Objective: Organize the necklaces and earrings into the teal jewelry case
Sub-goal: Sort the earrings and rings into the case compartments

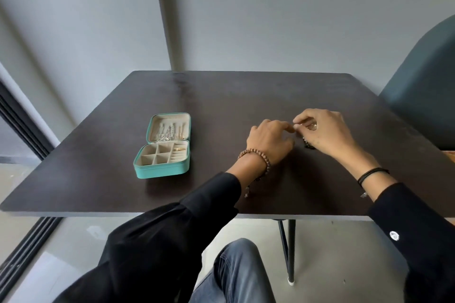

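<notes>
The teal jewelry case (161, 171) lies open on the left of the dark table (221, 96). Several silvery necklaces (170, 131) hang in its lid. Its cream base has divided compartments, and a small gold piece (179, 149) sits in the right one. My left hand (269, 141) and my right hand (325, 131) meet at the table's right middle. Their fingertips pinch one small, thin piece of jewelry (296, 126) between them. A dark little piece (307, 144) lies on the table under my right hand, mostly hidden.
A teal chair back (423, 86) stands at the table's right side. A grey wall runs behind the table, and a dark window frame (22, 118) runs along the left. My knee in jeans (236, 268) is below the near table edge.
</notes>
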Demonstrator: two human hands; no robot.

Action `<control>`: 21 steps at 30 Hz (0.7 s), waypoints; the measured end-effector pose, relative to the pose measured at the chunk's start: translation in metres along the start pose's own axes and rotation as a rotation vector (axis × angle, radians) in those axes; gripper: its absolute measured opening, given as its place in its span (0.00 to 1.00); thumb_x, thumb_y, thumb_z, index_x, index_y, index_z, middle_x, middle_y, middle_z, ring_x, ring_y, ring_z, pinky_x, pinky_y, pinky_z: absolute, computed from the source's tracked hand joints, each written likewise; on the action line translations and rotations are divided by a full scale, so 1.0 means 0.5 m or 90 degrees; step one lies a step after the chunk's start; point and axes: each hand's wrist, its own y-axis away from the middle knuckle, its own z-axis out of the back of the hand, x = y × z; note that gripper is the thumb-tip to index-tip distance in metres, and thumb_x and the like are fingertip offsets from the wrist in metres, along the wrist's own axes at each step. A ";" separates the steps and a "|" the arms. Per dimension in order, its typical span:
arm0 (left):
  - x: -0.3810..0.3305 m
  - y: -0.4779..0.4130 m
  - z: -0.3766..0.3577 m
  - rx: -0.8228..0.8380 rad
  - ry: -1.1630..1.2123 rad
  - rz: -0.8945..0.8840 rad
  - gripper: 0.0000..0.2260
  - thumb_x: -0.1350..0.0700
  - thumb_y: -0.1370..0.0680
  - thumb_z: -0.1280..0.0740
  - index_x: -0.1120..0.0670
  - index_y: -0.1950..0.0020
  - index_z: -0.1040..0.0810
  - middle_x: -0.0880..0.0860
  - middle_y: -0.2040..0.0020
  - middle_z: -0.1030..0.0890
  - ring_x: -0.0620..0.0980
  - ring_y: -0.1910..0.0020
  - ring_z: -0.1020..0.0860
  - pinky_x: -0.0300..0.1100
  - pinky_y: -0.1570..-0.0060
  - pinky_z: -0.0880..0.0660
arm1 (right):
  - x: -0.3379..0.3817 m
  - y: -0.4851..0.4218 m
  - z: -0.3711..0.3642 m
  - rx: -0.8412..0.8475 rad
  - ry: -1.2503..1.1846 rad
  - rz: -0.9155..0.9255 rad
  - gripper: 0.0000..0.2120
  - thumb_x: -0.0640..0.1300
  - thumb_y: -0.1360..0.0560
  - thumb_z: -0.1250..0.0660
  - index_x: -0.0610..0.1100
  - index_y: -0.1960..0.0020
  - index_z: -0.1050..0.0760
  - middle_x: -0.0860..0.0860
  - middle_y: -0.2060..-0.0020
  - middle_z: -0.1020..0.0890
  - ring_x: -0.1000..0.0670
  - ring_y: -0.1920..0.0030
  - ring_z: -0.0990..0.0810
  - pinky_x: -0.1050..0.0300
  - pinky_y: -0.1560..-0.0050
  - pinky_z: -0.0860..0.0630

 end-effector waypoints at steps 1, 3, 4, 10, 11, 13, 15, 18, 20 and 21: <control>-0.008 -0.011 -0.015 0.021 -0.014 -0.021 0.15 0.54 0.22 0.36 0.47 0.36 0.21 0.49 0.34 0.21 0.53 0.33 0.28 0.51 0.36 0.32 | -0.020 -0.005 0.004 -0.005 0.007 -0.017 0.04 0.41 0.25 0.27 0.44 0.50 0.16 0.51 0.57 0.15 0.52 0.55 0.18 0.69 0.55 0.30; -0.019 -0.031 -0.044 0.046 -0.041 -0.059 0.16 0.54 0.21 0.38 0.45 0.34 0.22 0.47 0.34 0.22 0.54 0.34 0.28 0.51 0.39 0.34 | -0.056 -0.014 0.007 -0.011 0.033 -0.036 0.06 0.41 0.25 0.26 0.44 0.49 0.16 0.49 0.54 0.15 0.50 0.53 0.18 0.68 0.53 0.30; -0.021 -0.041 -0.058 0.056 -0.054 -0.079 0.17 0.52 0.21 0.38 0.44 0.33 0.23 0.46 0.33 0.23 0.53 0.33 0.29 0.52 0.40 0.34 | -0.073 -0.019 0.008 -0.008 0.053 -0.044 0.07 0.41 0.25 0.27 0.44 0.47 0.16 0.48 0.51 0.14 0.47 0.49 0.18 0.64 0.47 0.29; -0.012 -0.075 -0.115 0.105 -0.137 -0.118 0.21 0.44 0.19 0.40 0.42 0.25 0.32 0.47 0.20 0.42 0.48 0.21 0.44 0.52 0.27 0.45 | -0.125 -0.033 0.012 0.091 0.104 -0.106 0.17 0.40 0.23 0.34 0.46 0.35 0.20 0.48 0.37 0.17 0.43 0.33 0.24 0.55 0.32 0.31; -0.010 -0.078 -0.117 0.101 -0.144 -0.116 0.21 0.44 0.19 0.41 0.42 0.25 0.32 0.47 0.19 0.43 0.49 0.21 0.44 0.53 0.26 0.46 | -0.128 -0.032 0.010 0.093 0.098 -0.105 0.17 0.39 0.24 0.34 0.45 0.36 0.19 0.47 0.38 0.17 0.44 0.34 0.23 0.57 0.34 0.31; -0.005 -0.079 -0.116 0.088 -0.145 -0.110 0.21 0.44 0.19 0.41 0.42 0.25 0.32 0.49 0.19 0.43 0.50 0.21 0.45 0.53 0.26 0.46 | -0.131 -0.032 0.007 0.074 0.090 -0.094 0.15 0.38 0.25 0.33 0.45 0.40 0.18 0.47 0.42 0.15 0.45 0.39 0.20 0.60 0.39 0.29; -0.001 -0.079 -0.114 0.074 -0.140 -0.105 0.21 0.44 0.19 0.40 0.43 0.26 0.31 0.49 0.20 0.42 0.50 0.21 0.44 0.53 0.27 0.46 | -0.133 -0.030 0.005 0.043 0.068 -0.092 0.12 0.37 0.25 0.32 0.45 0.44 0.16 0.47 0.48 0.14 0.47 0.46 0.17 0.60 0.42 0.26; 0.002 -0.075 -0.109 0.063 -0.138 -0.095 0.20 0.45 0.19 0.39 0.44 0.27 0.28 0.49 0.20 0.41 0.51 0.22 0.43 0.52 0.28 0.45 | -0.127 -0.023 0.007 0.015 0.041 -0.093 0.09 0.35 0.25 0.29 0.44 0.48 0.15 0.46 0.53 0.14 0.49 0.53 0.17 0.60 0.46 0.23; 0.002 -0.071 -0.106 0.058 -0.139 -0.094 0.19 0.45 0.20 0.38 0.46 0.29 0.26 0.49 0.21 0.39 0.51 0.22 0.41 0.52 0.29 0.44 | -0.121 -0.017 0.009 0.008 0.031 -0.086 0.08 0.34 0.26 0.28 0.43 0.49 0.15 0.47 0.55 0.14 0.51 0.55 0.18 0.63 0.49 0.25; 0.001 -0.068 -0.104 0.055 -0.136 -0.093 0.19 0.45 0.20 0.38 0.48 0.30 0.25 0.49 0.22 0.38 0.51 0.23 0.40 0.52 0.29 0.43 | -0.117 -0.015 0.011 0.005 0.024 -0.084 0.08 0.34 0.26 0.27 0.42 0.49 0.15 0.47 0.55 0.14 0.52 0.56 0.18 0.64 0.50 0.26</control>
